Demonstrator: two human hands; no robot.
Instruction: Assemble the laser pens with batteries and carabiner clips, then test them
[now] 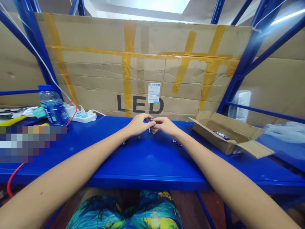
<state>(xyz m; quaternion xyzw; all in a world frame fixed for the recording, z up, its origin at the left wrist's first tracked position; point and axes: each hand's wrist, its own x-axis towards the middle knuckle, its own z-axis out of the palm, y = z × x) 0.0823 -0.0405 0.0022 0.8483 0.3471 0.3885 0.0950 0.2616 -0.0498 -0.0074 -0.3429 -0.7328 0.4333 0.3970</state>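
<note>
bare forearms (205,156) stretch forward; the left hand (139,124) and right hand (165,124) meet, fingers curled, both seemingly pinching a small part (150,130) between their fingertips, its long axis roughly upright, neither hand clearly nearer.

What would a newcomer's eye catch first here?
Probably the broad brown cardboard sheet marked LED in black, standing behind the glossy blue table. Over the table, the bare left hand and right hand meet around a small, mostly hidden object. To the right sits an open brown cardboard box.
</note>
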